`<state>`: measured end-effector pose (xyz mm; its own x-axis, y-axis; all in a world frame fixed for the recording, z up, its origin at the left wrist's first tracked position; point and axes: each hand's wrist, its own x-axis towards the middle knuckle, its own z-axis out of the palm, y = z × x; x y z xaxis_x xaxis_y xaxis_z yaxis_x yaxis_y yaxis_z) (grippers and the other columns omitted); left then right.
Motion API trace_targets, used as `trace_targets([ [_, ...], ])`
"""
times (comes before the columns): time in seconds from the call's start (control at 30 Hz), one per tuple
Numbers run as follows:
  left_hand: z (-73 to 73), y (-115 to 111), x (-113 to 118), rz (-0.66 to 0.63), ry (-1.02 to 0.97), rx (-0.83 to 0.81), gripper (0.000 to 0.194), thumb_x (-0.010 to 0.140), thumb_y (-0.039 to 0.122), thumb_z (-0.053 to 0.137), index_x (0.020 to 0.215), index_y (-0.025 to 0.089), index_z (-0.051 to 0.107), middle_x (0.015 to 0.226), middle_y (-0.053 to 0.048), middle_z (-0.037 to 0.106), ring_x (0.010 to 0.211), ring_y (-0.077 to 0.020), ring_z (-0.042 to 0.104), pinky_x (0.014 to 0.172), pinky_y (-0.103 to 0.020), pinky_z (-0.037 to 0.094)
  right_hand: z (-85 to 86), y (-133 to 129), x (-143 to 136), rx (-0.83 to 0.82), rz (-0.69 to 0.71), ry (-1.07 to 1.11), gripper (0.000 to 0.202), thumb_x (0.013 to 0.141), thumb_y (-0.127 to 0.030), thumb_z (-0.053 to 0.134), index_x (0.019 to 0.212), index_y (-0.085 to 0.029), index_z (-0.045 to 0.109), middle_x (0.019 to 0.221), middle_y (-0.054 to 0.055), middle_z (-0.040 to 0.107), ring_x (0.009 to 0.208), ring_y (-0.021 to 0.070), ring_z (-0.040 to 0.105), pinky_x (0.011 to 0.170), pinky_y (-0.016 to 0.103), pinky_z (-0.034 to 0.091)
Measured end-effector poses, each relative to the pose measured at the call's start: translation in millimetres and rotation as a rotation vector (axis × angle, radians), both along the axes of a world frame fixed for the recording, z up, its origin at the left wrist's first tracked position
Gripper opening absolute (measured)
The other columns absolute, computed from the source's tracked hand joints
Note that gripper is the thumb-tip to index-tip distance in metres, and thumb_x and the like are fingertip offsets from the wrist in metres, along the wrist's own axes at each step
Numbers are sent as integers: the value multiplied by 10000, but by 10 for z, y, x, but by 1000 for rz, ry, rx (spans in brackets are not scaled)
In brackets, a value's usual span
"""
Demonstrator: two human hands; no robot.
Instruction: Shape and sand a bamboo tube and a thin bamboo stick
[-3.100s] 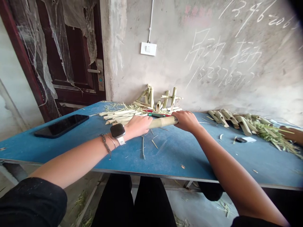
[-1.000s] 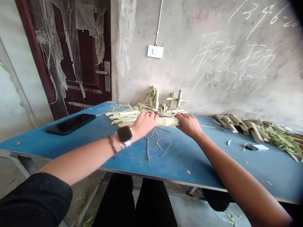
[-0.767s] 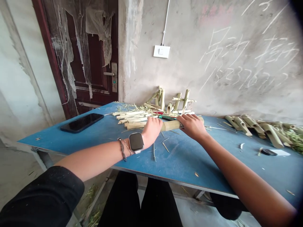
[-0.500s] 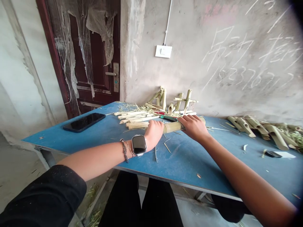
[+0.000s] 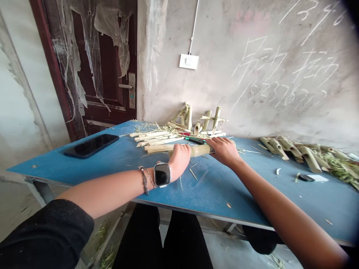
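Observation:
A thick bamboo tube [image 5: 201, 150] lies crosswise in front of me, just over the blue table [image 5: 157, 179]. My left hand [image 5: 180, 158], with a watch at the wrist, is wrapped round its left part. Near its right end my right hand [image 5: 224, 150] grips it from above, and a short end shows past the fingers. Right behind the tube are several pale split bamboo strips [image 5: 158, 141] and some dark and green slim tools [image 5: 194, 140], partly hidden by my right hand.
Small bamboo constructions [image 5: 215, 120] stand at the back by the wall. A phone [image 5: 92, 145] lies at the left. Several cut bamboo pieces [image 5: 291, 148] are heaped at the right, with a black object [image 5: 306, 178] before them. Shavings are scattered about.
The view has turned slightly right, so everything sits further left in the picture. Both hands keep their hold on the bamboo tube, and more of the heap at the right shows.

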<state>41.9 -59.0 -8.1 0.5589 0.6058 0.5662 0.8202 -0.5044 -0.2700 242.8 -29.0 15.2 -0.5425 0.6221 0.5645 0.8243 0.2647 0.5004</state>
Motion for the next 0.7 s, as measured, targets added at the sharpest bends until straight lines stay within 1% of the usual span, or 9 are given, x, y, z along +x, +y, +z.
trace_targets([
  [0.07,66,19,-31,69,106,90,370,819,-10,291,1113,39,509,923,-174,584,771,-230,551,644,-338,364,42,-6,42,15,-8,11,216,746,-208,530,960,-189,560,855,54,617,823,199,529,711,294,331],
  [0.17,157,47,-80,-5,207,225,431,852,16,268,1258,84,397,1170,-167,498,821,-199,544,656,-316,375,104,-5,129,58,-42,41,226,747,-205,523,969,-177,556,867,72,615,825,210,521,708,303,333],
  [0.23,192,61,-99,-27,232,278,440,869,32,252,1293,89,354,1213,-164,470,842,-195,540,667,-315,374,117,-6,151,70,-57,65,236,747,-215,524,978,-175,548,871,73,614,823,215,521,705,305,339],
  [0.3,200,70,-105,-27,252,289,424,883,47,248,1291,84,354,1164,-159,502,826,-194,543,647,-310,366,95,-20,96,49,-31,67,244,749,-218,526,990,-180,541,874,66,613,826,214,525,710,302,347],
  [0.37,193,77,-108,-29,268,268,397,891,59,261,1271,89,373,1064,-142,551,794,-192,550,616,-302,353,46,-52,-41,-2,49,33,252,759,-213,523,1009,-186,532,890,62,613,842,211,529,730,299,354],
  [0.43,192,85,-116,-35,276,234,340,890,62,284,1192,99,437,961,-118,581,779,-191,556,603,-296,343,-8,-90,-213,-47,141,3,265,766,-205,518,1030,-183,519,921,68,611,867,209,528,750,297,357],
  [0.5,210,90,-130,-38,267,212,280,882,54,303,1081,107,491,904,-103,590,790,-190,559,609,-289,341,-44,-111,-340,-65,191,-1,265,767,-211,522,1029,-173,514,951,78,607,880,210,528,751,296,362],
  [0.6,273,96,-158,-32,228,184,209,869,77,354,1005,107,510,882,-102,594,801,-196,563,605,-281,340,-34,-77,-308,-51,150,34,277,755,-218,545,1025,-170,514,935,75,610,867,213,535,729,298,367],
  [0.7,337,113,-190,-9,163,122,213,846,218,475,1016,95,511,860,-109,601,751,-214,573,559,-274,328,15,15,-48,10,15,95,291,731,-199,562,1018,-181,519,910,72,615,846,223,540,695,304,365],
])
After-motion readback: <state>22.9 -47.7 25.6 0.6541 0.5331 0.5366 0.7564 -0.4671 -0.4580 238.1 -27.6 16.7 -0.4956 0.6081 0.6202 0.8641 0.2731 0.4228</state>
